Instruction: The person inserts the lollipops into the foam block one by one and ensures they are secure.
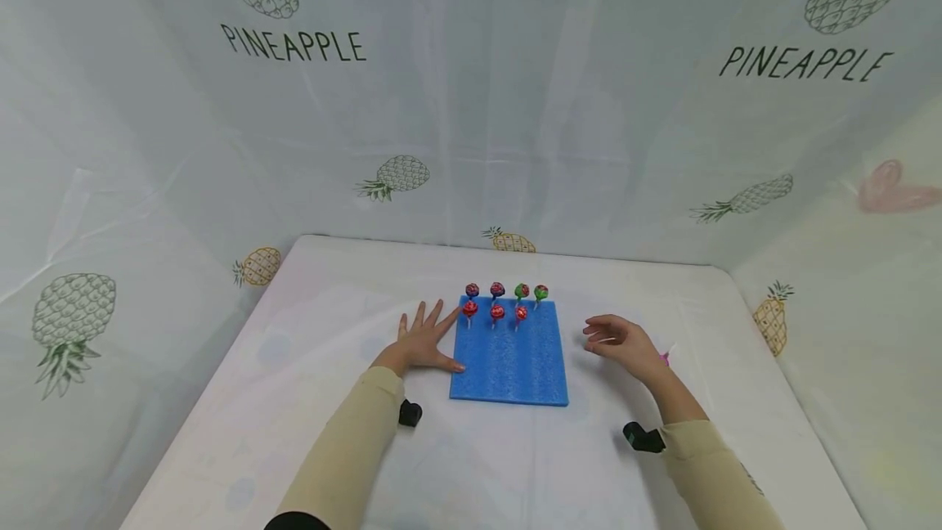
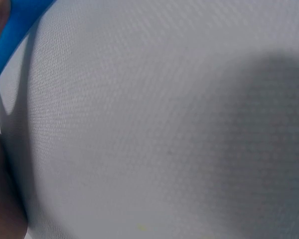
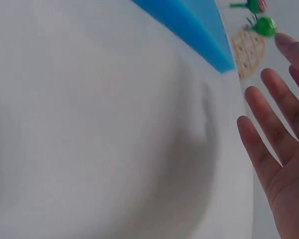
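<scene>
A blue foam board (image 1: 508,366) lies on the table with several wrapped lollipops standing in it on their sticks. Two dark blue and red ones (image 1: 497,289) and two green ones (image 1: 540,292) line the far edge. Three red lollipops (image 1: 497,312) form a row just nearer. My left hand (image 1: 423,348) rests at the board's left side, fingers spread, thumb touching its edge. To the right of the board, my right hand (image 1: 624,346) hovers above the table with loosely bent fingers and holds nothing; the right wrist view shows its fingers (image 3: 269,124) apart.
Beside the right wrist lies a small pink item (image 1: 666,357) with a white stick, mostly hidden by the hand. A white cloth covers the table (image 1: 471,464). Pineapple-print sheeting (image 1: 471,105) rises behind and at both sides. Black wrist devices (image 1: 643,437) sit under the forearms.
</scene>
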Demonstrator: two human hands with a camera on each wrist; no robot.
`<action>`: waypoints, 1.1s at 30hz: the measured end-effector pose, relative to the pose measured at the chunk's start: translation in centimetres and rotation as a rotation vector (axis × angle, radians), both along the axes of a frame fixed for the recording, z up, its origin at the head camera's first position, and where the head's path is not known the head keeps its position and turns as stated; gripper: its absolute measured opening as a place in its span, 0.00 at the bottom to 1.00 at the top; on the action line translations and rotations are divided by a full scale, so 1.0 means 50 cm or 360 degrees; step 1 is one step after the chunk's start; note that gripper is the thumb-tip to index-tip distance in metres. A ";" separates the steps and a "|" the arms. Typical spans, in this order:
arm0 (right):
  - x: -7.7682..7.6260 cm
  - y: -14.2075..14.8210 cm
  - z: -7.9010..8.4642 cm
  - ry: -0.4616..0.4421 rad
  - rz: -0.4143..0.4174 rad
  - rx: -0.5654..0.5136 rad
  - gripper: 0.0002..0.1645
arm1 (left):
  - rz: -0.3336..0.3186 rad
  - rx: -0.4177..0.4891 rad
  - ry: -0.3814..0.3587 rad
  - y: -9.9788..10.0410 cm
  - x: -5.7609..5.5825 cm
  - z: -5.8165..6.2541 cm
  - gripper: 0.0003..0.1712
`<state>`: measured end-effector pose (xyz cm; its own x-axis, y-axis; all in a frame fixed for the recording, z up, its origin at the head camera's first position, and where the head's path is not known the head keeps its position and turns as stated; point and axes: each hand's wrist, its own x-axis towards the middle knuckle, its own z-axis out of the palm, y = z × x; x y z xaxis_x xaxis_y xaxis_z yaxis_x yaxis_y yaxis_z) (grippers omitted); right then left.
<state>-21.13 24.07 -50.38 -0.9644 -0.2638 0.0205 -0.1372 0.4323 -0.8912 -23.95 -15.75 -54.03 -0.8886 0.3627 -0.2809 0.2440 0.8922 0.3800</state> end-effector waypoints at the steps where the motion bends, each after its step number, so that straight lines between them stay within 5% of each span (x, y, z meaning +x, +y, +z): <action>1: -0.001 0.015 -0.006 0.0018 -0.0023 0.0017 0.29 | 0.0000 0.0009 0.0004 -0.001 0.000 0.000 0.67; 15: 0.050 0.144 -0.003 0.0088 -0.0182 0.0297 0.30 | 0.0000 0.0022 -0.0024 0.000 0.001 0.001 0.68; 23: 0.061 0.183 -0.001 0.0002 -0.0247 0.0342 0.33 | -0.0015 0.0016 0.0026 -0.003 0.002 -0.002 0.68; 33: 0.057 0.205 -0.039 -0.0117 -0.0313 0.0363 0.31 | -0.0006 0.0016 0.0008 -0.001 0.005 0.008 0.67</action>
